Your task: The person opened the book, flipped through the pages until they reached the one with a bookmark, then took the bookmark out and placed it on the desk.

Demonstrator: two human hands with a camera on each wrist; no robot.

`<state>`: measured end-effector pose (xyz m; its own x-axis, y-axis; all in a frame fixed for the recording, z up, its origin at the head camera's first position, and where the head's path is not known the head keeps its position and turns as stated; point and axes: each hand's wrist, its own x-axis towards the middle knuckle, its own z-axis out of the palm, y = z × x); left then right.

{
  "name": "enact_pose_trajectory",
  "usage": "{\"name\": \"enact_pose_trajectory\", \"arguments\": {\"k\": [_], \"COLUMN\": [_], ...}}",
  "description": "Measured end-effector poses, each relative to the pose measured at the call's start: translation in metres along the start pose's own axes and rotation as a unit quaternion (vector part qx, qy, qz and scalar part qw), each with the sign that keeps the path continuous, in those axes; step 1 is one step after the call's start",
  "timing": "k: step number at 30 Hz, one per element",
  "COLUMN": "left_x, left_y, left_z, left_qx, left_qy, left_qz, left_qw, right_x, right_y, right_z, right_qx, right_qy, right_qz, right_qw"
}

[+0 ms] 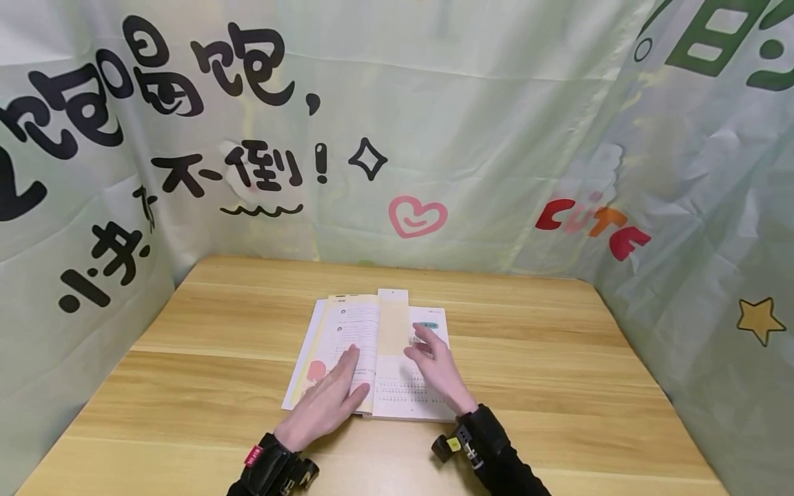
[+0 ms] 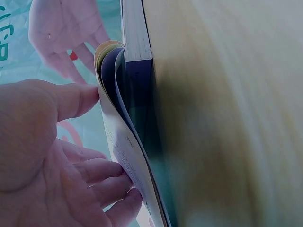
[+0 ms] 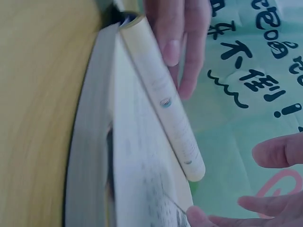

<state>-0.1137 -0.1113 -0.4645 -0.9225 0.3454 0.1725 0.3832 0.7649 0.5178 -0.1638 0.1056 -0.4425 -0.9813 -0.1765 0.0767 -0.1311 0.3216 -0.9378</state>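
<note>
A thick book (image 1: 406,399) lies open on the table, with printed text on both sides. My left hand (image 1: 329,406) rests with extended fingers on the left page (image 1: 360,324). In the left wrist view, its thumb and fingertips touch the bowed stack of left pages (image 2: 125,137). A pale paper strip (image 1: 393,327) lies beside the fold and sticks out past the book's top edge. Over the right page hovers my right hand (image 1: 437,365), fingers spread and slightly bent. The right wrist view shows a fingertip (image 3: 196,216) close to the page; I cannot tell whether it touches.
The wooden table (image 1: 533,344) extends on both sides of the book. Behind and beside it hangs a pale green printed cloth (image 1: 484,138). A dark wrist camera (image 1: 282,468) sits on the left wrist, another (image 1: 443,448) on the right.
</note>
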Motion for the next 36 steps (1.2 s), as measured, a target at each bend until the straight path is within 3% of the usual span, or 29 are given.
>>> {"name": "enact_pose_trajectory", "arguments": {"k": [10,20,29,36], "left_x": [0.0,0.001,0.0,0.001], "left_y": [0.001,0.0,0.001,0.001], "left_z": [0.0,0.001,0.0,0.001], "left_qx": [0.001,0.003,0.001,0.002], "left_qy": [-0.003,-0.005,-0.007,-0.004], "left_qz": [0.008,0.007,0.008,0.01], "left_qw": [1.0,1.0,0.9999,0.9999], "right_x": [0.003,0.004,0.008,0.012], "right_y": [-0.004,-0.004,-0.003,-0.002], "right_z": [-0.002,-0.003,-0.006,-0.007], "right_qx": [0.115,0.186,0.259,0.295], "right_qy": [-0.012,-0.024,-0.05,-0.037], "right_qz": [0.067,0.069,0.077,0.094], "right_qw": [0.991,0.98,0.962,0.95]}}
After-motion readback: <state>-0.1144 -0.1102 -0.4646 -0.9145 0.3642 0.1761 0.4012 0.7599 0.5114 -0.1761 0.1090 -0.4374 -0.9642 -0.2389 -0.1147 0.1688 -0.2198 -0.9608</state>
